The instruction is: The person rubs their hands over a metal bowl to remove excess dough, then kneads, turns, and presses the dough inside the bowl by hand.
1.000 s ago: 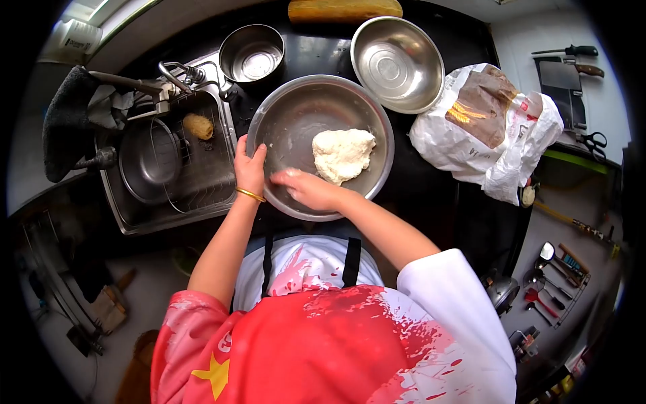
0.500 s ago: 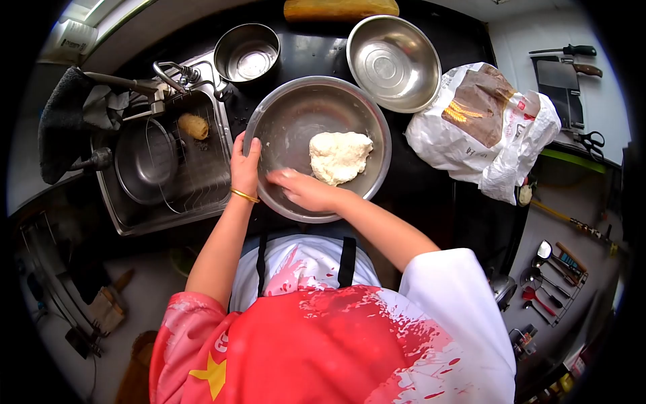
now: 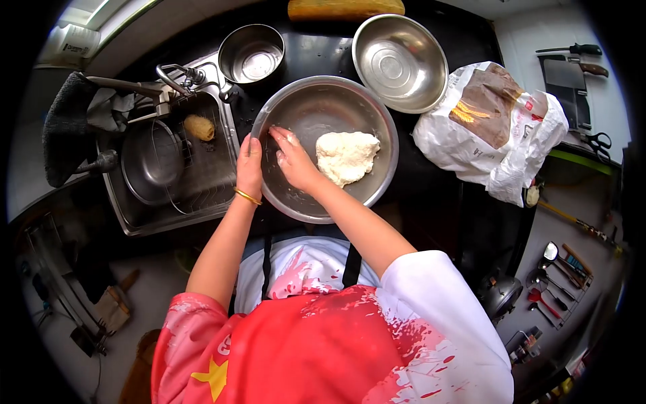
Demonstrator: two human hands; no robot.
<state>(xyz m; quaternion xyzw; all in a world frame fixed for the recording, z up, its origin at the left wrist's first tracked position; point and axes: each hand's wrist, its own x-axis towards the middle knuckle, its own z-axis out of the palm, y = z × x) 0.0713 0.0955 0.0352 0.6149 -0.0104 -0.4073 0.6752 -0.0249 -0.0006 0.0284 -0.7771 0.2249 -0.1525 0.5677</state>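
Note:
A lump of pale dough lies right of centre in a wide metal mixing bowl. My left hand grips this bowl at its left rim, thumb over the edge; its other fingers are mostly hidden behind the wall. Inside the bowl, my right hand is stretched out, its fingertips against the inner left wall. It is apart from the dough and has white, floury residue on its fingers.
To the left is a sink with a pan and wire rack inside. Behind stand a metal pot and a second metal bowl. A white and brown flour bag sits at right, near a cleaver and scissors.
My right hand has moved up along the bowl's inner left wall, and its fingers now point away from me. The left hand still grips the rim, and the dough stays in place.

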